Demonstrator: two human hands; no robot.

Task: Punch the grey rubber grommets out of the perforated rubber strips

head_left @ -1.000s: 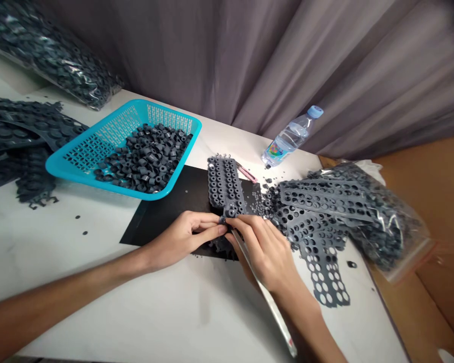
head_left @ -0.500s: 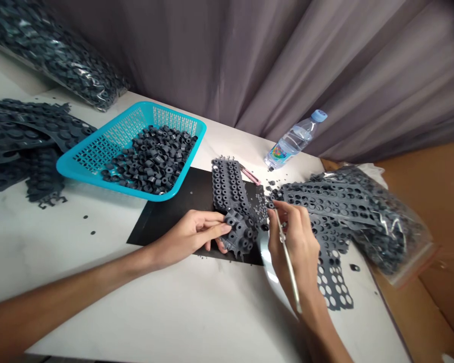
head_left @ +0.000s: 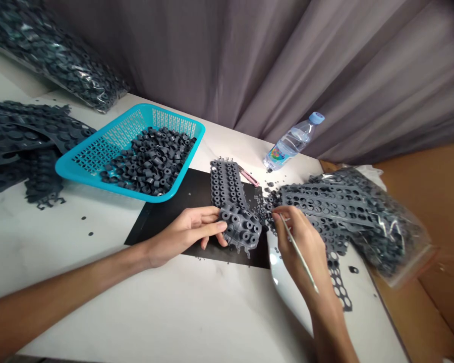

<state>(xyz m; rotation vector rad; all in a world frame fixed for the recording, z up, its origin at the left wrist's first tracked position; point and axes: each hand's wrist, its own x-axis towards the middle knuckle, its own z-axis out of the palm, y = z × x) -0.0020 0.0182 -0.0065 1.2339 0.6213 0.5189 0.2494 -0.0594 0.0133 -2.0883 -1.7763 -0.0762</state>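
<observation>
My left hand [head_left: 191, 233] pinches the near end of a grey rubber sheet [head_left: 232, 201] studded with small rings, lifting it off the black mat [head_left: 166, 214]. My right hand [head_left: 300, 242] is closed around a thin metal pick [head_left: 298, 252] that slants back over my wrist. Its fingertips rest on the heap of punched grey sheets [head_left: 325, 206] just right of the ringed sheet. A teal basket [head_left: 98, 151] at the left holds several loose grey rubber rings [head_left: 151, 159].
A water bottle [head_left: 293, 141] lies behind the sheets, a pink cutter [head_left: 247, 175] beside it. A clear bag of rubber parts [head_left: 386, 232] sits at the right, another bag [head_left: 53, 55] at the far left. More grey sheets [head_left: 18, 141] are stacked left. A curtain hangs behind.
My right hand drew away from the ringed sheet to the right, onto the punched sheets, carrying the pick. My left hand kept its hold and raised the sheet's near end.
</observation>
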